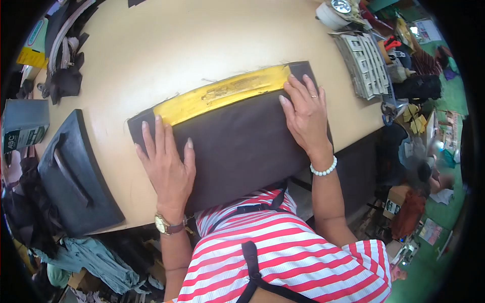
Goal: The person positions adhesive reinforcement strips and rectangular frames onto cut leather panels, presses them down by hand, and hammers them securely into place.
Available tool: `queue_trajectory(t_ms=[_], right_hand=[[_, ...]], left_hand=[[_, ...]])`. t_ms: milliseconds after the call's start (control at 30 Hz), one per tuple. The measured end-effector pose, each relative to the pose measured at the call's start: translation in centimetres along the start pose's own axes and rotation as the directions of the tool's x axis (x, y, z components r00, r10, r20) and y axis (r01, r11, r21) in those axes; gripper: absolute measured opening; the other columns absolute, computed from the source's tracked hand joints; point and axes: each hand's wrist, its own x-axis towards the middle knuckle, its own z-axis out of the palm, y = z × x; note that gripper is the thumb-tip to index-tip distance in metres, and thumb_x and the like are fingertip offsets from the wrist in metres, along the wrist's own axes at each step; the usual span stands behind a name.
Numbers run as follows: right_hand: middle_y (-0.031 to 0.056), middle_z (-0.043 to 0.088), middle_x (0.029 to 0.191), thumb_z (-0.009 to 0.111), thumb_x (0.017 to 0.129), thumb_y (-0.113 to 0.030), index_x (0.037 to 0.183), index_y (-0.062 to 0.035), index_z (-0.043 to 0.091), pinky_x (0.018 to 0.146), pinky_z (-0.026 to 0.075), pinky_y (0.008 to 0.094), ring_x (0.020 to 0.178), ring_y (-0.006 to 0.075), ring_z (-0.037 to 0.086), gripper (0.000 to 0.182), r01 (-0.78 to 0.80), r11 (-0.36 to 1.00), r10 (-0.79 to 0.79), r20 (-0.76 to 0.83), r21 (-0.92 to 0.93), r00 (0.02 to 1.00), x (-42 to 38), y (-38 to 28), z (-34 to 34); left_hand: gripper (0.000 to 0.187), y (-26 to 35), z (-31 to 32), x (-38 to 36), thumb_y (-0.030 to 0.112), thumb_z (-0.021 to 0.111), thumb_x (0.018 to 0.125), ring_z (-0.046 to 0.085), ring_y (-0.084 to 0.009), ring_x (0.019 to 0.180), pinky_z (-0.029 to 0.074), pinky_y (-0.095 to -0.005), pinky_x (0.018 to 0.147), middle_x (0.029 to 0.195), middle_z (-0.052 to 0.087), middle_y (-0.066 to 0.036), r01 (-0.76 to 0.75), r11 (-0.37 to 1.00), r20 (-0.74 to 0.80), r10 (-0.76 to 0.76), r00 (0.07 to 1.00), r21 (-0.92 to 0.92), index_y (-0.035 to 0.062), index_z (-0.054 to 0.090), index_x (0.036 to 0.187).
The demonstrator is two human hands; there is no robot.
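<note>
A dark sheet of leather-like material [232, 151] lies on the table in front of me, its near part reaching the table edge by my body. Along its far edge runs a yellow strip [222, 96] with a worn, brownish smear in its middle and loose threads at its upper side. My left hand [169, 169] rests flat on the sheet, fingers apart, one fingertip touching the strip's left end. At the strip's right end, my right hand [306, 117] presses with its fingers spread and its fingertips on the strip and sheet. Neither hand grips anything.
The pale tabletop [212, 38] spreads beyond the sheet. To the left are a black panel with a handle-like strap [83, 174], a grey box [25, 123] and a pile of zippers and dark scraps [65, 60]. Pale slotted pieces [362, 65] and a round dial [341, 6] stand right.
</note>
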Motion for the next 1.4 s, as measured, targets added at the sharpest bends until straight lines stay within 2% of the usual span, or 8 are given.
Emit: queue_trajectory(t_ms=[133,267,400,733,933,1133,1233,1400], right_hand=[[0.0098,0.065,0.104,0.061,0.085,-0.017,0.094,-0.0016,0.064,0.092,0.039,0.0466,0.102,0.0304,0.058,0.018,0.068,0.996,-0.068,-0.001,0.065,0.998,2.0,1.1,-1.1],[0.0143,0.066,0.086,0.061,0.084,-0.013,0.087,0.0002,0.065,0.076,0.047,0.0383,0.084,0.0310,0.063,0.014,-0.023,0.983,0.079,-0.307,0.183,0.949,3.9,6.4,-3.4],[0.0150,0.066,0.095,0.060,0.085,-0.016,0.093,0.0000,0.067,0.078,0.048,0.0413,0.087,0.0323,0.063,0.019,-0.389,0.921,0.326,-0.482,-0.034,0.814,2.7,14.1,-6.1],[0.0207,0.066,0.100,0.063,0.084,-0.029,0.102,-0.0043,0.068,0.082,0.048,0.0441,0.093,0.0378,0.062,0.031,-0.595,0.802,0.577,-0.187,-0.054,0.795,0.3,19.1,-7.4],[0.0227,0.066,0.084,0.055,0.089,-0.031,0.092,-0.0052,0.068,0.075,0.049,0.0470,0.081,0.0426,0.062,0.029,-0.600,0.774,0.553,-0.246,-0.201,0.796,1.2,19.4,-8.2],[0.0205,0.066,0.087,0.056,0.089,-0.029,0.091,-0.0034,0.067,0.074,0.049,0.0441,0.082,0.0404,0.063,0.029,-0.593,0.801,0.574,-0.175,-0.085,0.800,1.7,18.8,-8.4],[0.0181,0.067,0.094,0.058,0.088,-0.029,0.092,-0.0027,0.068,0.076,0.049,0.0427,0.085,0.0378,0.063,0.029,-0.502,0.865,0.453,-0.398,-0.020,0.798,1.1,20.3,-7.6],[0.0171,0.067,0.095,0.060,0.085,-0.027,0.091,-0.0022,0.069,0.076,0.050,0.0417,0.085,0.0355,0.063,0.027,-0.491,0.866,0.452,-0.270,-0.096,0.850,-0.2,18.7,-7.2]], left_hand=[[0.048,0.2,0.0,1.3,0.024,0.053,0.091,0.036,-0.0332,0.132,0.019,-0.0573,0.109,0.136,0.043,-0.017,-0.074,0.996,0.008,0.073,0.997,0.045,0.0054,0.046,0.134],[0.043,0.7,0.4,2.1,0.023,0.052,0.092,0.043,-0.0305,0.123,0.020,-0.0592,0.108,0.122,0.049,-0.018,-0.123,0.976,-0.024,0.130,0.991,0.178,0.0138,0.050,0.134],[0.043,0.7,0.5,2.2,0.023,0.056,0.089,0.044,-0.0332,0.121,0.024,-0.0586,0.106,0.117,0.049,-0.020,-0.137,0.977,-0.048,0.146,0.988,0.163,0.0114,0.053,0.130],[0.041,0.7,0.3,2.3,0.021,0.058,0.089,0.046,-0.0341,0.118,0.034,-0.0571,0.101,0.115,0.050,-0.019,-0.123,0.984,-0.061,0.131,0.989,0.128,0.0116,0.055,0.128],[0.040,0.7,-0.1,2.5,0.021,0.059,0.088,0.047,-0.0338,0.115,0.037,-0.0565,0.098,0.112,0.050,-0.018,-0.139,0.985,-0.049,0.144,0.988,0.105,0.0103,0.056,0.127],[0.039,0.7,-0.2,2.6,0.021,0.059,0.088,0.048,-0.0341,0.114,0.038,-0.0560,0.096,0.110,0.051,-0.019,-0.147,0.984,-0.055,0.153,0.987,0.100,0.0094,0.056,0.126],[0.039,0.7,-0.2,2.5,0.020,0.058,0.089,0.048,-0.0333,0.112,0.037,-0.0545,0.097,0.110,0.050,-0.018,-0.148,0.983,-0.058,0.155,0.986,0.106,0.0091,0.056,0.126],[0.039,0.6,-0.2,2.6,0.019,0.057,0.090,0.050,-0.0313,0.106,0.037,-0.0493,0.097,0.107,0.050,-0.016,-0.157,0.981,-0.072,0.166,0.983,0.116,0.0079,0.056,0.127]])
